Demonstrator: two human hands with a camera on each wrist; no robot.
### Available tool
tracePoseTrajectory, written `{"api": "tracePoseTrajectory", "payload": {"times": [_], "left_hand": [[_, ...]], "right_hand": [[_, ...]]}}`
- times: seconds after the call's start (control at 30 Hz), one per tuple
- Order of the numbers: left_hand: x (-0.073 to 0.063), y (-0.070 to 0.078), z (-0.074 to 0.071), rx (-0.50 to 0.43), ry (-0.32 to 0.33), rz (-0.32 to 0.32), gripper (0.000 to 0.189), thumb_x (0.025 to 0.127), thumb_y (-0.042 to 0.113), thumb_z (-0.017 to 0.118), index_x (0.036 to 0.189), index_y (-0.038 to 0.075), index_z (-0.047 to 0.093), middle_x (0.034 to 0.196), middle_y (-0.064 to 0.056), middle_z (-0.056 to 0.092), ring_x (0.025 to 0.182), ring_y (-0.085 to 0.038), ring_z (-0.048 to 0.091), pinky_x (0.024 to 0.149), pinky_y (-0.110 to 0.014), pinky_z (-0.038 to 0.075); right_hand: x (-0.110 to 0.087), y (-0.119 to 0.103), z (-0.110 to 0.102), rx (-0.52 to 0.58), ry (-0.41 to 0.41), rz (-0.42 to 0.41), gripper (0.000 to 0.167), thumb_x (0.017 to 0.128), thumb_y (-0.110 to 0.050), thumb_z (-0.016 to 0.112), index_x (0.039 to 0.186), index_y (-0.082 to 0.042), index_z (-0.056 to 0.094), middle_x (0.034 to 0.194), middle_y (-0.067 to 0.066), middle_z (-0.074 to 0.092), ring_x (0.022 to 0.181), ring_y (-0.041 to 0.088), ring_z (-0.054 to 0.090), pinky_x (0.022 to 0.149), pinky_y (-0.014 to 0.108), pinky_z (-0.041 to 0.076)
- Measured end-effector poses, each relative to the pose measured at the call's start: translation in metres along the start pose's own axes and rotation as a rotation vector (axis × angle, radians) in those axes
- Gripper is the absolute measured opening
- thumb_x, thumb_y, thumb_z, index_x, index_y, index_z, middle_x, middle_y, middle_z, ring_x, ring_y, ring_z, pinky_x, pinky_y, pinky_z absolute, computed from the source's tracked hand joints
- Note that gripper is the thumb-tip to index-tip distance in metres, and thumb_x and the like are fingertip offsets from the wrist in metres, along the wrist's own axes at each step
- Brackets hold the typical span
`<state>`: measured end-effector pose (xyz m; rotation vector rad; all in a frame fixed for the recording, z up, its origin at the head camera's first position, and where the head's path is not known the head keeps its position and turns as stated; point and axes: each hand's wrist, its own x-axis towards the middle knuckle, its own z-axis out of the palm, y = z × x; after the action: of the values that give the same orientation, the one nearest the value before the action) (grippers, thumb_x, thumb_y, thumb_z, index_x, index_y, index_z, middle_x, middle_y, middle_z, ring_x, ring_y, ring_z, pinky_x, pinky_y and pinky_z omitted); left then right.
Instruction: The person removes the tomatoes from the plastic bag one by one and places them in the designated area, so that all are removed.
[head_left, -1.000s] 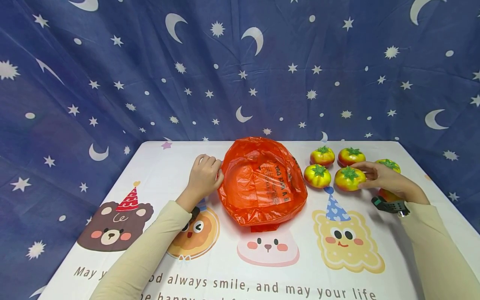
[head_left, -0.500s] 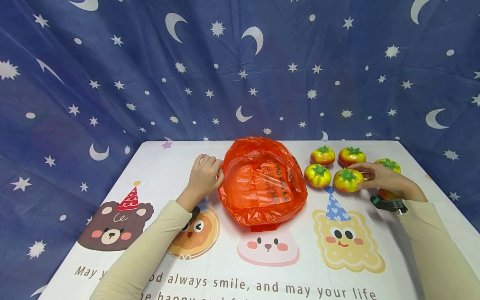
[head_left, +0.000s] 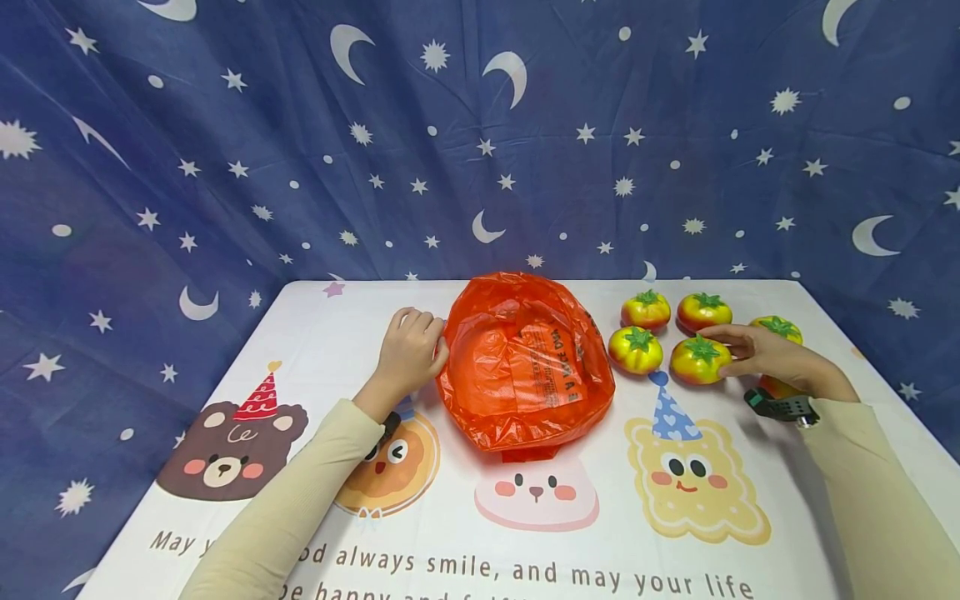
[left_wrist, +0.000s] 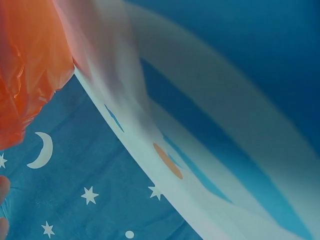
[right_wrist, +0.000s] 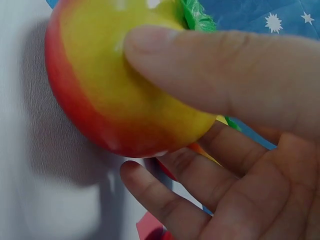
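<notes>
In the head view, my right hand [head_left: 768, 354] grips a yellow-and-red toy tomato [head_left: 697, 367] with a green leafy top. Seen from the right wrist, the thumb [right_wrist: 170, 60] presses on the toy tomato's side and the fingers lie behind and below it. My left hand [head_left: 407, 354], its fingers bent, is at the left rim of an open red plastic bag [head_left: 525, 425]. Whether it pinches that rim is hidden. The left wrist view has the bag [left_wrist: 30, 75] at upper left and two fingertips [left_wrist: 3, 189] at the left edge, apart from the bag.
Several more toy tomatoes, one of them at the near left [head_left: 635, 351], stand round the right hand. One lies partly under the right wrist. The white tablecloth [head_left: 442, 500] carries printed cartoons and lettering. A blue star-and-moon curtain [head_left: 480, 167] hangs behind the table.
The gripped toy tomato and my right hand have shifted only slightly, first toward me and left, then back. My left hand and the bag look unchanged.
</notes>
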<state>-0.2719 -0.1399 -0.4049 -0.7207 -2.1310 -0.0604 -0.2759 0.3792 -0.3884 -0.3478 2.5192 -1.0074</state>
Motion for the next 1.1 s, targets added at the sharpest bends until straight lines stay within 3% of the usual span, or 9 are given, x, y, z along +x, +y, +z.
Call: {"api": "tracePoseTrajectory", "payload": {"times": [0.13,0.37,0.5,0.57,0.63,0.7,0.77,1.1], "left_hand": [[0.000,0.000,0.000,0.004,0.001,0.005,0.009,0.076,0.012,0.054,0.077,0.005,0.059,0.069,-0.008,0.057,0.072,-0.027,0.057,0.088,-0.042,0.045],[0.000,0.000,0.000,0.012,-0.005,-0.002,0.010,0.076,0.013,0.053,0.077,0.005,0.059,0.069,-0.008,0.058,0.073,-0.027,0.057,0.088,-0.042,0.046],[0.000,0.000,0.000,0.013,-0.002,-0.001,0.010,0.076,0.013,0.053,0.077,0.005,0.059,0.069,-0.008,0.058,0.074,-0.027,0.058,0.088,-0.042,0.045],[-0.001,-0.001,0.001,0.012,0.002,0.002,0.010,0.075,0.013,0.054,0.077,0.005,0.059,0.069,-0.008,0.058,0.074,-0.028,0.058,0.087,-0.042,0.046],[-0.001,-0.001,0.001,0.014,0.001,0.004,0.009,0.075,0.013,0.054,0.077,0.005,0.059,0.069,-0.008,0.057,0.074,-0.028,0.058,0.087,-0.043,0.046],[-0.001,-0.001,0.001,0.015,0.001,0.006,0.009,0.075,0.013,0.055,0.077,0.005,0.059,0.069,-0.008,0.058,0.074,-0.028,0.058,0.087,-0.043,0.046],[0.000,-0.001,0.001,0.016,-0.001,0.005,0.009,0.075,0.013,0.055,0.077,0.005,0.059,0.069,-0.009,0.058,0.074,-0.028,0.058,0.087,-0.043,0.046],[-0.001,-0.001,0.000,0.018,-0.003,0.005,0.009,0.075,0.013,0.055,0.077,0.005,0.059,0.070,-0.008,0.058,0.074,-0.028,0.058,0.087,-0.044,0.047]], "right_hand": [[0.000,0.000,-0.001,-0.002,0.002,0.001,0.071,0.081,-0.017,0.069,0.140,0.002,0.034,0.143,0.031,0.035,0.121,0.039,0.046,0.088,0.031,0.054],[-0.003,0.001,-0.004,-0.003,0.012,0.009,0.073,0.081,-0.020,0.069,0.141,0.002,0.033,0.143,0.031,0.035,0.121,0.035,0.047,0.089,0.035,0.053],[-0.005,0.004,-0.007,0.027,0.024,-0.005,0.074,0.081,-0.021,0.069,0.141,0.000,0.033,0.143,0.025,0.038,0.113,0.000,0.050,0.088,0.026,0.053],[-0.006,0.007,-0.008,0.056,0.033,-0.023,0.072,0.081,-0.019,0.069,0.141,0.000,0.034,0.138,0.009,0.047,0.104,-0.016,0.045,0.086,0.018,0.050],[-0.007,0.009,-0.009,0.088,0.037,-0.047,0.069,0.082,-0.016,0.068,0.140,0.000,0.034,0.128,-0.011,0.052,0.099,-0.024,0.042,0.083,0.012,0.047],[-0.008,0.011,-0.009,0.122,0.042,-0.070,0.068,0.083,-0.013,0.067,0.140,0.000,0.034,0.117,-0.027,0.050,0.099,-0.024,0.043,0.083,0.010,0.046],[-0.009,0.012,-0.009,0.146,0.046,-0.085,0.066,0.083,-0.012,0.066,0.139,0.000,0.034,0.111,-0.035,0.048,0.100,-0.024,0.045,0.082,0.009,0.046],[-0.009,0.010,-0.006,0.174,0.079,-0.107,0.064,0.084,-0.013,0.066,0.139,0.000,0.035,0.112,-0.035,0.051,0.101,-0.023,0.047,0.082,0.008,0.047]]}}
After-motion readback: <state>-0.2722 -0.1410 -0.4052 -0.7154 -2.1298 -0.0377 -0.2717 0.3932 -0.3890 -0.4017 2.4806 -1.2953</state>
